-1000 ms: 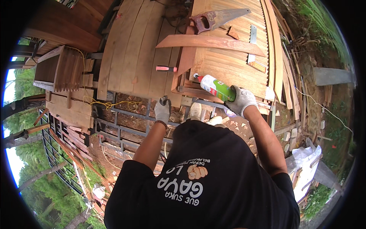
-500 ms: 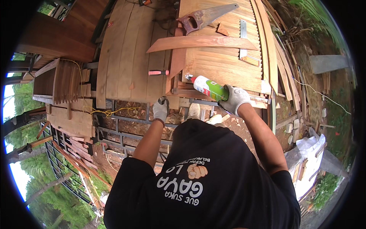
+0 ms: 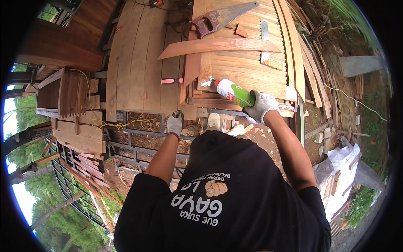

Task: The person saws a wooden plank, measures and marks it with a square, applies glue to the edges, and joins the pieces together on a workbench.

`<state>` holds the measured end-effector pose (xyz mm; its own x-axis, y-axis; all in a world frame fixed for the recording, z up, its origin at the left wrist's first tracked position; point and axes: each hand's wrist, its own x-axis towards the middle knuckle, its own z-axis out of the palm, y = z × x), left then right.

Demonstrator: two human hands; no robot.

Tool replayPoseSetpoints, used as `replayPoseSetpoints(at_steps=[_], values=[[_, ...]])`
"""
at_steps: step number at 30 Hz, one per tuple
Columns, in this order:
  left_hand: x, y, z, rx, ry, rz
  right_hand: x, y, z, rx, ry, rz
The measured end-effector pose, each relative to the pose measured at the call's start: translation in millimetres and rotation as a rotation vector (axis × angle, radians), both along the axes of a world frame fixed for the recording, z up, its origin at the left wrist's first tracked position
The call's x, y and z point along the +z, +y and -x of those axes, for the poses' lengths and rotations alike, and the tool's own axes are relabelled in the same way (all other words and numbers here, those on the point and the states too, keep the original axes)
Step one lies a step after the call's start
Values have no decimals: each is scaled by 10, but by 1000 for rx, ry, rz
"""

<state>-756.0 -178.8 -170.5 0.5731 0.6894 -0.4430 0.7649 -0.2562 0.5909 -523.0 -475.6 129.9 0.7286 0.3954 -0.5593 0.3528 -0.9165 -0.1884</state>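
Observation:
My gloved right hand (image 3: 262,106) is wrapped round the lower end of a white and green glue bottle (image 3: 236,93). The bottle lies tilted over the near edge of a slatted wooden panel (image 3: 247,80), its red nozzle pointing left. Just beyond the nozzle is a whitish patch (image 3: 207,81) at the panel's corner; whether it is glue or wrapping I cannot tell. My gloved left hand (image 3: 174,123) is closed near the front edge of the planks, its fingers curled with something dark at their tips. What it may hold is hidden.
A pink-handled tool (image 3: 172,81) lies on the plank surface (image 3: 138,63). A handsaw (image 3: 224,19), a long angled-cut board (image 3: 218,47) and a try square (image 3: 265,40) rest farther off. Metal framing (image 3: 147,149) stands below left; a yellow cord (image 3: 119,125) runs across it.
The glue bottle and my right hand have moved slightly to the right, and the nozzle has drawn back from the corner. More of the whitish patch shows. My left hand stays nearly in place.

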Motion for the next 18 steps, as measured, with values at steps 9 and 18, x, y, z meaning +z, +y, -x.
replayPoseSetpoints(at_steps=[9, 18], values=[[79, -48, 46, -89, 23, -119, 50, -170, 148, -29, 48, 21], [-478, 238, 148, -87, 40, -40, -15, -477, 212, -149, -16, -56]])
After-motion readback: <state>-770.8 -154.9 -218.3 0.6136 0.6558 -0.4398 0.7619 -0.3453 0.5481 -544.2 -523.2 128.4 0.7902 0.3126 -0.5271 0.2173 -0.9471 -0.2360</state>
